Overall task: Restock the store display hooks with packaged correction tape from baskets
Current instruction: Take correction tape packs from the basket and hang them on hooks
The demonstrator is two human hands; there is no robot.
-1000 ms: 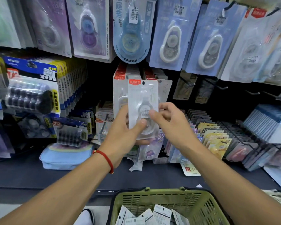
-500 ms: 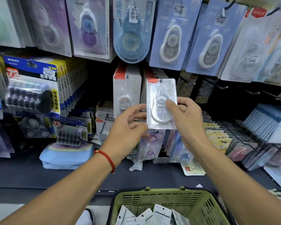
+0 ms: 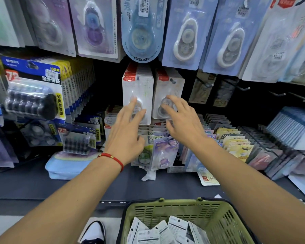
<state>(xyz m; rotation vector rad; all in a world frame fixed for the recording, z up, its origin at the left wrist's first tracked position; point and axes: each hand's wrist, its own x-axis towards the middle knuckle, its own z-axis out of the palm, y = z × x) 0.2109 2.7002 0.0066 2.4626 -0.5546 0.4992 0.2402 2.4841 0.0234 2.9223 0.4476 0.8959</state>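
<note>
Two stacks of white correction tape packs with red tops hang on hooks at the middle of the display: a left stack and a right stack. My left hand, with a red cord at the wrist, has straight fingers reaching the front pack of the left stack. My right hand is spread in front of the right stack's front pack and holds nothing. A green basket with several packs sits below, near me.
Larger blue and purple tape packs hang on the row above. Bare hooks stick out to the right of the stacks. Yellow-and-blue refill packs hang at left. Racks of small packs fill the shelf, with a pale blue pouch.
The pack my hands held a second ago now hangs on the right stack's hook. Both hands have let go and spread open in front of the two stacks.
</note>
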